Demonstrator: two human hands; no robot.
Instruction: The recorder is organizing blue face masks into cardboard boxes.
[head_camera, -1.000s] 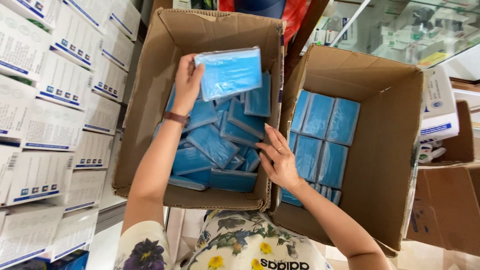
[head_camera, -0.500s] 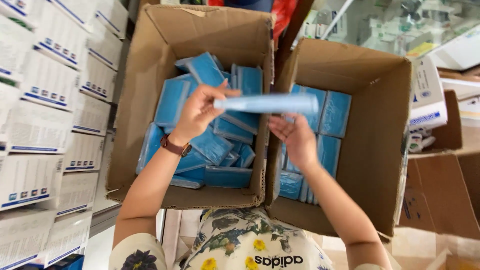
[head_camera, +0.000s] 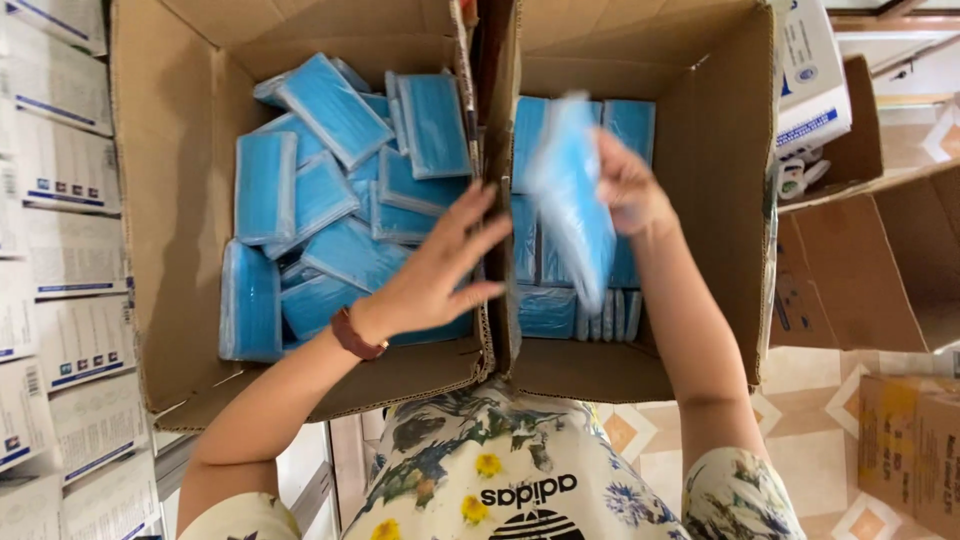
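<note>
Stacks of white cartons (head_camera: 60, 200) line the left side of the view, and tiled floor (head_camera: 830, 420) shows at the lower right beneath two open cardboard boxes standing side by side, their inner walls touching. Loose, tumbled blue packets (head_camera: 330, 200) fill the left box (head_camera: 150, 200); in the right box (head_camera: 720, 200) like packets (head_camera: 545, 310) stand in neat rows along its left and far sides, with bare cardboard still showing toward the right wall.

Over the right box, the right hand (head_camera: 625, 185) grips one blue packet (head_camera: 570, 200), its fingers closed on the packet's upper edge so it hangs tilted above the packed rows. The left hand (head_camera: 440, 270) hovers empty over the boxes' shared wall, fingers spread wide, touching nothing.

By my reading, the step is carrying a packet from the loose box to the orderly one. Setting it down calls for squaring it to the rows and slipping it in upright beside its neighbours.
</note>
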